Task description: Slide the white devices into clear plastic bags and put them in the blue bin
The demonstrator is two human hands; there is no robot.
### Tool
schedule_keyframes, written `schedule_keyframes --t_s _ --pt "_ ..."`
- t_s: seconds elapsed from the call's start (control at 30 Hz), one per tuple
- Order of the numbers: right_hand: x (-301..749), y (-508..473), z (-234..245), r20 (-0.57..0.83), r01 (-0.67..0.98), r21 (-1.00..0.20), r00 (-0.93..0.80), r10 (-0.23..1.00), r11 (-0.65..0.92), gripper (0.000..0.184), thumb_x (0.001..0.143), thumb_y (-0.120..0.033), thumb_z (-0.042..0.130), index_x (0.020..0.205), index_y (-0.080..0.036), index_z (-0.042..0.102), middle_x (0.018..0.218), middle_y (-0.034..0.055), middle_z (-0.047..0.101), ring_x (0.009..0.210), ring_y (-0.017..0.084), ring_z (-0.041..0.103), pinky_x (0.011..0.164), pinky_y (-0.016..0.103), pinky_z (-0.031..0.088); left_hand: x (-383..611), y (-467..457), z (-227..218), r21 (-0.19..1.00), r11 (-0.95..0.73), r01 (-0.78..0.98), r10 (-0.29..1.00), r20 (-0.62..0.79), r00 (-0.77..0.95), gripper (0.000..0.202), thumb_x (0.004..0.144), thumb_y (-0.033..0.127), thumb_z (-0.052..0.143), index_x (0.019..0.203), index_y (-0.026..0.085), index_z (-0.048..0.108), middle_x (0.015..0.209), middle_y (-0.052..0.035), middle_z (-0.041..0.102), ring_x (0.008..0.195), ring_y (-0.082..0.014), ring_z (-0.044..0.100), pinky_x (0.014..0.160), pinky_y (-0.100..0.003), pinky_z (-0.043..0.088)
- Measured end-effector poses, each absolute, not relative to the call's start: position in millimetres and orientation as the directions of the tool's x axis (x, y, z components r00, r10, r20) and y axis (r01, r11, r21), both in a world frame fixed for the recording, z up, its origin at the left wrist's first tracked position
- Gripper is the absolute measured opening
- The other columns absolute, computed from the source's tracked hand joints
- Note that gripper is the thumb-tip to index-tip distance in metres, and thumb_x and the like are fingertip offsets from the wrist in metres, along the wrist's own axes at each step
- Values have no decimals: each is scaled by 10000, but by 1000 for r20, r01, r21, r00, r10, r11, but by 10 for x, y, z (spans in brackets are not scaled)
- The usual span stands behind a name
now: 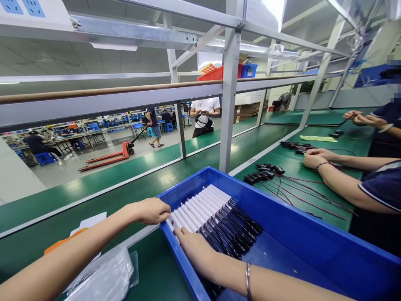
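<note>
A blue plastic bin (300, 234) sits on the green bench in front of me. A row of several white tubes with black ends (205, 207) lies side by side in its left part. My left hand (152, 210) curls over the bin's near-left corner, fingers closed against the ends of the white tubes. My right hand (196, 246) lies flat on the row, fingers stretched over the tubes. A bracelet is on my right wrist.
Clear plastic bags (103, 278) and an orange sheet (59, 244) lie left of the bin. At right, a co-worker's hands (315, 159) handle black connectors with red wires (266, 171). A grey frame post (228, 108) stands behind the bin. Another person works further right.
</note>
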State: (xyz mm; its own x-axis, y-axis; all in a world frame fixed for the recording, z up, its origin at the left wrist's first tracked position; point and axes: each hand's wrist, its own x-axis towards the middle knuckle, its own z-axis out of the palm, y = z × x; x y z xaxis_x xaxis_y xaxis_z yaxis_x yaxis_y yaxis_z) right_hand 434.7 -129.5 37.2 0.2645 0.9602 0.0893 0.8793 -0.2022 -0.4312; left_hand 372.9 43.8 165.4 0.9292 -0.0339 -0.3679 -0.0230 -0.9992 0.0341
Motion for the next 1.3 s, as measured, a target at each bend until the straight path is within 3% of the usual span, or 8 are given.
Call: schedule_keyframes --t_s 0.13,0.3,0.5,0.63,0.73,0.9,1.13,1.3 --pt "4413 -1293 420 47 972 -161 183 982 -173 247 930 -36 541 1106 -134 684 1174 166 714 1009 321 703 717 409 575 3708 471 1618 46 -998 -30 -44 -327 944 337 1017 305 407 974 209 728 1005 -82 781 861 -231 692 727 -283 461" --pt "4645 -1638 743 10 989 -47 143 990 -142 149 945 -179 616 1035 -139 728 1067 154 743 883 306 739 637 364 537 3707 489 1632 76 -996 -40 -62 -308 949 418 1046 357 354 893 190 705 915 -83 760 790 -226 665 688 -288 441" --pt "4983 -2077 1140 63 975 -42 223 973 -220 196 1023 -209 511 1013 -175 704 1005 77 766 864 244 754 636 307 488 3974 308 1502 128 -987 -93 -139 -422 896 457 1044 328 328 877 177 726 933 -87 777 770 -214 667 703 -285 451" --pt "5220 -2181 1254 99 949 -64 314 944 -308 239 1023 -184 488 951 -201 715 944 63 799 869 241 757 685 303 478 4138 215 1384 130 -986 -105 -159 -537 828 395 1007 265 381 949 166 758 1087 -121 786 927 -247 706 787 -296 486" --pt "5306 -2233 1315 128 936 -80 349 928 -341 260 1024 -186 473 938 -230 714 931 49 799 872 228 747 705 295 472 4146 229 1354 117 -991 -70 -125 -565 816 432 1009 282 357 1214 141 710 1241 -169 742 1070 -291 706 860 -337 507" --pt "5304 -2267 1402 129 923 -98 383 915 -373 261 1044 -229 474 945 -214 715 909 57 790 868 254 753 718 322 480 4154 260 1319 110 -993 -44 -100 -580 808 613 1007 302 333 1582 89 363 1570 -205 480 1379 -322 545 1031 -388 477" --pt "5301 -2264 1444 102 917 -112 393 914 -382 265 1043 -259 475 959 -211 722 915 47 792 874 279 762 718 356 501 4265 248 1203 50 -988 -147 -148 -585 798 422 902 218 485 1275 193 681 1437 -142 622 1327 -335 567 1062 -429 462" --pt "5341 -2272 1426 115 916 -114 396 911 -384 266 1038 -265 468 1000 -221 728 946 48 801 912 292 761 721 371 506 4274 220 1155 -10 -975 -222 -185 -520 834 366 940 269 471 1234 150 655 1647 -167 356 1452 -399 392 1113 -521 394"
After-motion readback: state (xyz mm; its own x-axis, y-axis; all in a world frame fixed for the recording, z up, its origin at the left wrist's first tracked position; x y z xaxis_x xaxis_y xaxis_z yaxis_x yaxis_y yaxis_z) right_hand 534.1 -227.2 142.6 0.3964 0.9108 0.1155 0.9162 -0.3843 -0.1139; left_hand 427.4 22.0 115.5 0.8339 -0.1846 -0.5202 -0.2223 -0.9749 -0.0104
